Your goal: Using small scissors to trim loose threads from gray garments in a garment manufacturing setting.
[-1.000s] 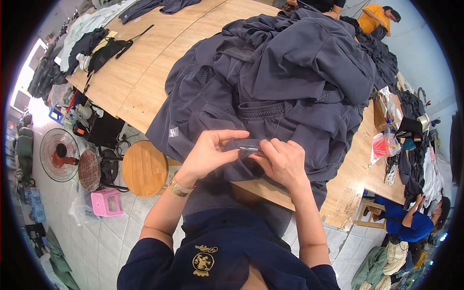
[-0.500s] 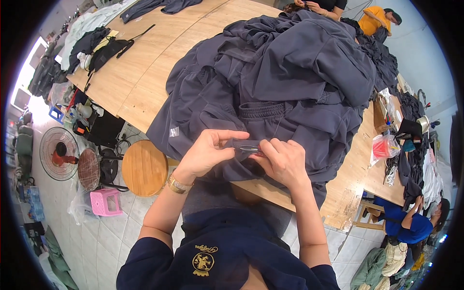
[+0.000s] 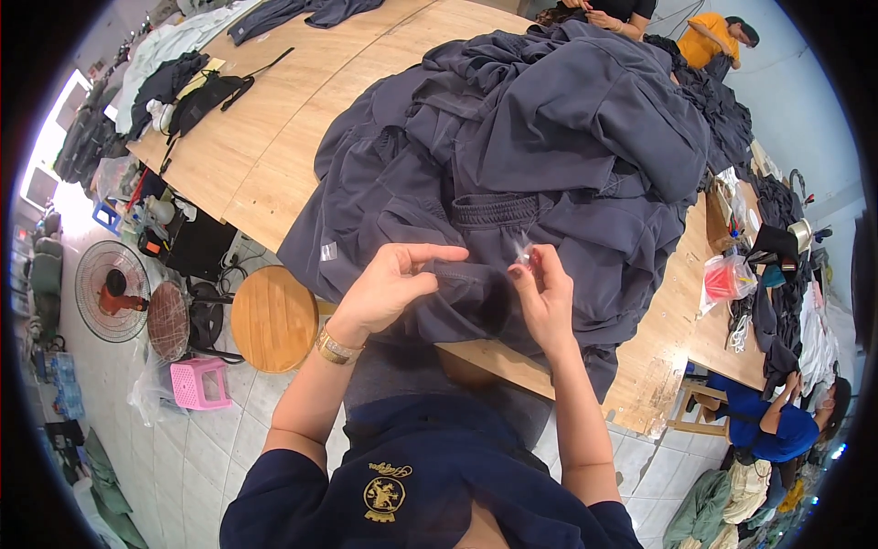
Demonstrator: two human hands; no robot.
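My left hand (image 3: 382,291) pinches the edge of a dark grey garment (image 3: 465,277) between thumb and fingers, its index finger stretched along the cloth. To the right of that edge, my right hand (image 3: 549,297) is closed around small thread snips (image 3: 523,247). Their metal blades point up and away from me and are smeared by motion; a bit of red shows between the fingers. Both hands are over the near side of a big heap of dark grey garments (image 3: 585,119). A gathered elastic waistband (image 3: 497,210) lies just beyond my hands.
The heap rests on a wooden table (image 3: 302,137). A round wooden stool (image 3: 273,318), a pink plastic stool (image 3: 201,382) and a fan (image 3: 112,291) stand at the left. Co-workers are at the far side, including one in orange (image 3: 704,38), and one in blue (image 3: 777,425) at the right.
My right hand has drawn the snips away from the garment edge, to the right and slightly up, with the blades turning away from me. The left hand keeps nearly the same place.
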